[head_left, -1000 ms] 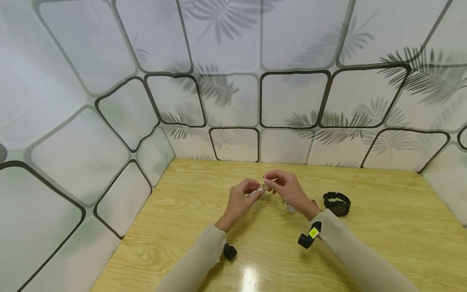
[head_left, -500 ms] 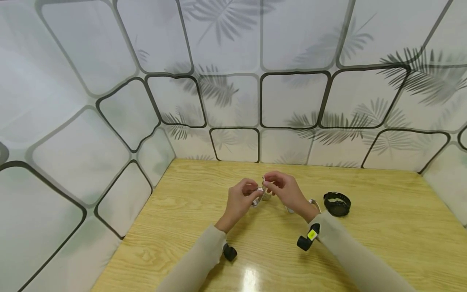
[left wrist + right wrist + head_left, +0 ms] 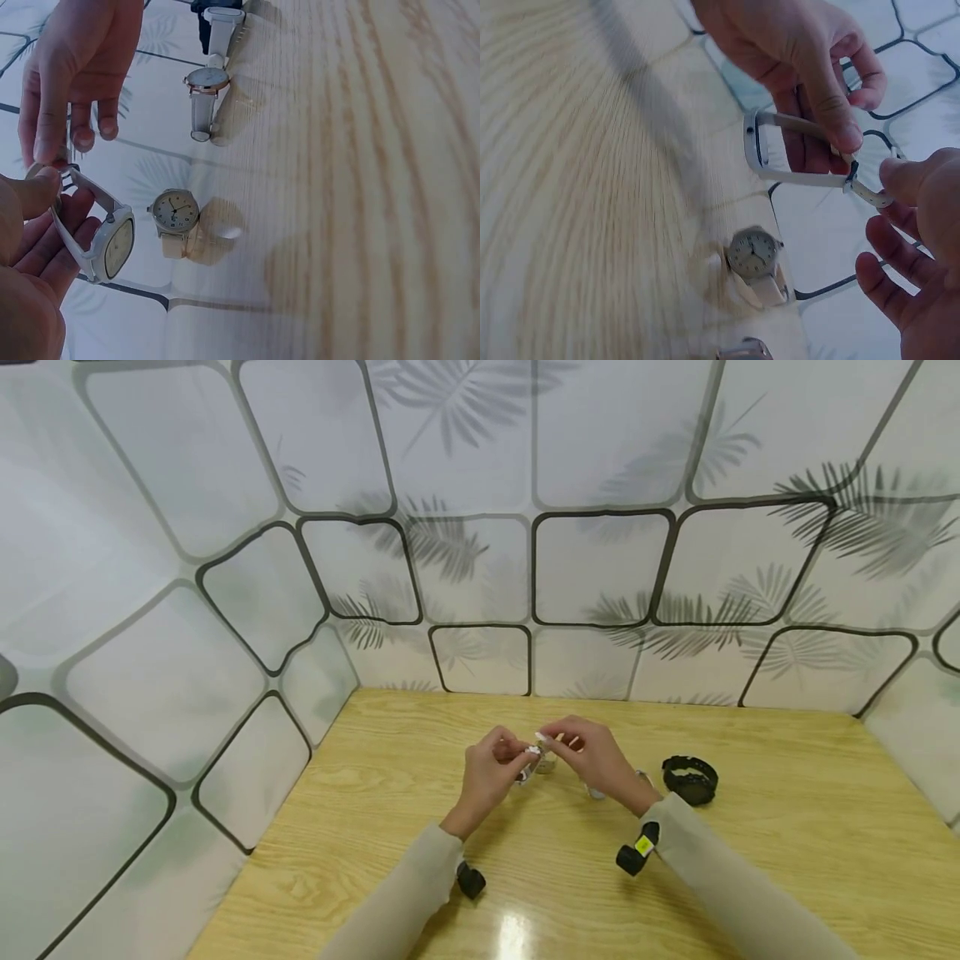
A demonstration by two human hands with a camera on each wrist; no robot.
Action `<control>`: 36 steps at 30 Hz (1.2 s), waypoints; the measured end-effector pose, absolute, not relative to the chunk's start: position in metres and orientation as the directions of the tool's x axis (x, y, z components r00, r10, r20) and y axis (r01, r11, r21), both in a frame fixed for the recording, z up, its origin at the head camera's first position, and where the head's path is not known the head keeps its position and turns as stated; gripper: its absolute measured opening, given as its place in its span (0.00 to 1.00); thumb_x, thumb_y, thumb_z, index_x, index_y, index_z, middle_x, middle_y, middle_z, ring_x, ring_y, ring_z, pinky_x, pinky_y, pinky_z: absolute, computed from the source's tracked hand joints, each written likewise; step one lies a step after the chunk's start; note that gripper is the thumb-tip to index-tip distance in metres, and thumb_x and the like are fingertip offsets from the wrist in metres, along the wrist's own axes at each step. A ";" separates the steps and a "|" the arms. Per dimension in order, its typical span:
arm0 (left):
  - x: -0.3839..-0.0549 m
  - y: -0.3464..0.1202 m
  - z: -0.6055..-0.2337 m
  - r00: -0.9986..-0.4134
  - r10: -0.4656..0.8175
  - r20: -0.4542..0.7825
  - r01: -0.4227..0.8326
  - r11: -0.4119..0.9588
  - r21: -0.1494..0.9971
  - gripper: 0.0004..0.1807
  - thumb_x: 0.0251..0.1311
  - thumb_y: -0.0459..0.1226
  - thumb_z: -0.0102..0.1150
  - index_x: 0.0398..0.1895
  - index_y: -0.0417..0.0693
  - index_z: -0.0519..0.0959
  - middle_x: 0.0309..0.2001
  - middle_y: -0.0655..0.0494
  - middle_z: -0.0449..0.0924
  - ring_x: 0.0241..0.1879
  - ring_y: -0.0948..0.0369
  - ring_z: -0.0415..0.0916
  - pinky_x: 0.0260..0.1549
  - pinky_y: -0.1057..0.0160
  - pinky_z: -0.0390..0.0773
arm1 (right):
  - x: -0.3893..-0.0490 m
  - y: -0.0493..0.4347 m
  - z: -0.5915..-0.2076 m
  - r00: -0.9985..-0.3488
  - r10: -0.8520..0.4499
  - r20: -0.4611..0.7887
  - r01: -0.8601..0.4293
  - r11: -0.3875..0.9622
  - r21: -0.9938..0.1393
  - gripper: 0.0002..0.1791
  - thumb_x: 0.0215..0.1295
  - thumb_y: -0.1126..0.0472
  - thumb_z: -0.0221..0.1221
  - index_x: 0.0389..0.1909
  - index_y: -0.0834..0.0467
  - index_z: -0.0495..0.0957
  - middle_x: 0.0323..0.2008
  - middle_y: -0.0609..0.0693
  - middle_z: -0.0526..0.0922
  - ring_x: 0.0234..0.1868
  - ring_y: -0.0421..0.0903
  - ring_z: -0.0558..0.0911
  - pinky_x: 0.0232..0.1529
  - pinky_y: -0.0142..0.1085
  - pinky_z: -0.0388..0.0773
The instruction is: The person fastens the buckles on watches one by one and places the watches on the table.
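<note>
Between my two hands is a white wristwatch point(image 3: 114, 251) with a squarish case, its strap bent into a loop. My left hand point(image 3: 487, 770) pinches the strap beside the buckle point(image 3: 852, 174), thumb against fingers, and the case hangs out on the far side of the loop. The strap's free end point(image 3: 874, 196) sticks out past the buckle, and the thumb and fingers of my right hand point(image 3: 594, 758) pinch at it. Close below the hands, a round-dialled watch with a pale strap point(image 3: 175, 211) stands on the wooden table point(image 3: 420, 718).
Behind my right wrist, partly hidden, is a white-strapped watch with a rose-gold case point(image 3: 206, 79). Farther right lies a chunky black watch point(image 3: 692, 781). A patterned wall covering point(image 3: 480, 660) rises along the table's back and left edges.
My right fingertips have come down slightly toward the left hand. The small white strap end that stood up at them now tilts lower. The watches on the table stay put.
</note>
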State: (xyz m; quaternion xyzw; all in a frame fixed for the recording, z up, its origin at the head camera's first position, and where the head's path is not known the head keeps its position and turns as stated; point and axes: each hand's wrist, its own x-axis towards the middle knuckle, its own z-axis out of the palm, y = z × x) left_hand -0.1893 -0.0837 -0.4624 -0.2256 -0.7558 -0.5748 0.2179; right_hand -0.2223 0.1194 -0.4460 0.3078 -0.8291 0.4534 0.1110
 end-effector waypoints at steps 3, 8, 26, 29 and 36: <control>-0.196 -0.088 -0.471 -0.808 0.098 0.580 0.585 0.236 0.776 0.12 0.60 0.28 0.72 0.32 0.41 0.75 0.37 0.45 0.89 0.36 0.51 0.89 0.34 0.64 0.87 | -0.224 0.121 -0.444 -0.735 -0.460 0.499 -0.676 0.435 -0.594 0.09 0.70 0.60 0.66 0.49 0.54 0.88 0.42 0.46 0.86 0.31 0.38 0.79 0.32 0.34 0.81; -0.197 -0.089 -0.471 -0.809 0.116 0.577 0.587 0.229 0.777 0.13 0.61 0.29 0.71 0.31 0.42 0.73 0.37 0.46 0.90 0.36 0.53 0.89 0.34 0.65 0.86 | -0.224 0.120 -0.440 -0.686 -0.523 0.506 -0.728 0.475 -0.495 0.08 0.67 0.63 0.68 0.46 0.54 0.89 0.40 0.47 0.85 0.29 0.37 0.77 0.29 0.33 0.78; -0.198 -0.090 -0.456 -0.805 0.102 0.584 0.592 0.200 0.781 0.12 0.61 0.30 0.71 0.31 0.42 0.73 0.36 0.45 0.89 0.37 0.52 0.89 0.36 0.63 0.87 | -0.218 0.116 -0.435 -0.725 -0.411 0.552 -0.688 0.414 -0.595 0.13 0.69 0.63 0.67 0.53 0.54 0.85 0.43 0.50 0.89 0.28 0.42 0.84 0.27 0.36 0.81; -0.197 -0.091 -0.450 -0.824 0.091 0.559 0.566 0.177 0.806 0.12 0.62 0.31 0.70 0.32 0.41 0.73 0.38 0.44 0.89 0.38 0.52 0.89 0.38 0.62 0.87 | -0.215 0.113 -0.439 -0.748 -0.371 0.551 -0.664 0.385 -0.641 0.16 0.69 0.62 0.67 0.56 0.54 0.84 0.45 0.51 0.89 0.29 0.44 0.86 0.29 0.40 0.84; -0.194 -0.091 -0.447 -0.852 0.081 0.517 0.523 0.179 0.833 0.12 0.64 0.32 0.69 0.33 0.42 0.73 0.38 0.46 0.89 0.38 0.54 0.89 0.38 0.62 0.87 | -0.210 0.104 -0.455 -0.764 -0.292 0.575 -0.645 0.349 -0.680 0.18 0.69 0.63 0.67 0.59 0.55 0.84 0.45 0.51 0.88 0.30 0.43 0.85 0.32 0.38 0.84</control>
